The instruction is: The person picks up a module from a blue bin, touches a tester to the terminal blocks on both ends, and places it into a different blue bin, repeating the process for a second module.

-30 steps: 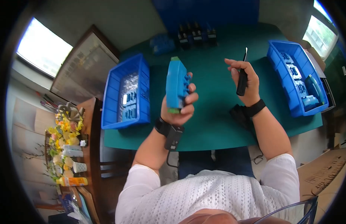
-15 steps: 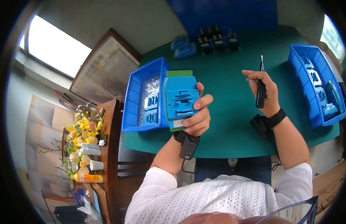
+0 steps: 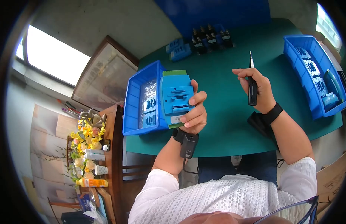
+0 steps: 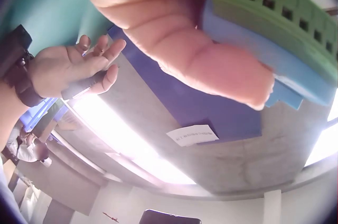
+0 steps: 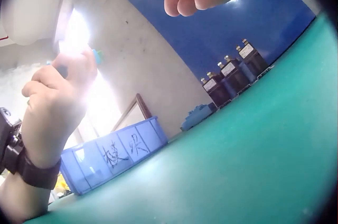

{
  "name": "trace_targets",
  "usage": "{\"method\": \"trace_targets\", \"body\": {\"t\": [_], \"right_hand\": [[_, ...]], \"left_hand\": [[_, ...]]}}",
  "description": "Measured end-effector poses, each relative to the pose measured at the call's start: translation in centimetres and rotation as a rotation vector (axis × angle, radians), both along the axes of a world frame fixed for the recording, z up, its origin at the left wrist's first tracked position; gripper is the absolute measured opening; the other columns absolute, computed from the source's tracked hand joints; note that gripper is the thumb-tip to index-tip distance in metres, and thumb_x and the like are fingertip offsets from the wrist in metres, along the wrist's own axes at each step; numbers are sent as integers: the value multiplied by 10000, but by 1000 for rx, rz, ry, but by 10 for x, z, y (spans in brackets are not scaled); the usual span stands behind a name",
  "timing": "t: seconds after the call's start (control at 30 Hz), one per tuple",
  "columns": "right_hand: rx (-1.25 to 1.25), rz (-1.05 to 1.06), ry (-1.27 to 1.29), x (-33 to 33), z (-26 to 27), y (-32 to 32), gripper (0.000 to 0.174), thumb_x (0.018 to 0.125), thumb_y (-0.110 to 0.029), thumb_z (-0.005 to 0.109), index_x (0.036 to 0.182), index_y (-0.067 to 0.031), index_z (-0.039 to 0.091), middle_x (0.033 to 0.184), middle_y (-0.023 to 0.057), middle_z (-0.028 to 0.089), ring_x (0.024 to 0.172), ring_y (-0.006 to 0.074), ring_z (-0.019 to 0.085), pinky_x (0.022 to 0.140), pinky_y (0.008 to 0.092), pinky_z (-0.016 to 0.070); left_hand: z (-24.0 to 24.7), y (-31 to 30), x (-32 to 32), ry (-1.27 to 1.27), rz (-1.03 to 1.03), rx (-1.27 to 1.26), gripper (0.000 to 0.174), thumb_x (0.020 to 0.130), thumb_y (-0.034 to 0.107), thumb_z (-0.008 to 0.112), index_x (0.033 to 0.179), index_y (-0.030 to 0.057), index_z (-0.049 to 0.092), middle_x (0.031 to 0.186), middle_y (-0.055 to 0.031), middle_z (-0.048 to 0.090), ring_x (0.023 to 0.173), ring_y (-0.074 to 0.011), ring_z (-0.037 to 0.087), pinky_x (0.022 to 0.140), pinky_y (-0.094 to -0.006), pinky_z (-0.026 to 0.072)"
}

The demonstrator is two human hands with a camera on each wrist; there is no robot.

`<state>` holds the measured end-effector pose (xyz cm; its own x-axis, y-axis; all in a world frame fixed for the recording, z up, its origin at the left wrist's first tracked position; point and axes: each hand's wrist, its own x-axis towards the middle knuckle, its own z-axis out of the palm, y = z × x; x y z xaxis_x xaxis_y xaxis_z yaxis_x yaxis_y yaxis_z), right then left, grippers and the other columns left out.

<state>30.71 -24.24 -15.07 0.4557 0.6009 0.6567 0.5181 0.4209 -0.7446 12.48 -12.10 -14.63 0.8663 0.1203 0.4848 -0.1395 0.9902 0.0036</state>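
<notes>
In the head view my left hand grips a blue DIN-rail module above the table, its clip side turned to the camera. A green terminal block runs along its top edge, and a white label sits near the bottom. The left wrist view shows the square holes of a green terminal block close up, beside a bent finger. My right hand holds a screwdriver by its black handle, metal tip upward, apart from the module. Only a sliver of its shaft shows in the right wrist view.
A blue bin with modules and clear plastic stands left on the green table. Another blue bin holds more modules at the right. Several black devices and blue modules stand at the back.
My left hand has turned the module from its narrow side to its clip side, then held it nearly still. The right hand keeps the screwdriver upright. The head view has shifted.
</notes>
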Motion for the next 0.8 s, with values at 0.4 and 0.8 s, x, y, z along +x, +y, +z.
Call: {"method": "trace_targets", "body": {"t": [0.4, 0.8], "right_hand": [[29, 16, -18, 1, -1, 1, 166, 797, 95, 535, 921, -14, 559, 971, 121, 636, 745, 127, 594, 674, 234, 472], [57, -47, -230, -7, 5, -3, 204, 769, 105, 567, 908, -43, 543, 1028, 158, 635, 736, 168, 611, 662, 257, 489]], "left_hand": [[-12, -3, 5, 520, 398, 566, 513, 911, 319, 482, 1315, 50, 316, 1082, -104, 486, 764, -211, 572, 658, -338, 515], [-12, -13, 8, 569, 1215, 1519, 485, 765, -82, 575, 1161, 105, 367, 1243, -132, 449, 1149, -214, 459, 966, -345, 371]]}}
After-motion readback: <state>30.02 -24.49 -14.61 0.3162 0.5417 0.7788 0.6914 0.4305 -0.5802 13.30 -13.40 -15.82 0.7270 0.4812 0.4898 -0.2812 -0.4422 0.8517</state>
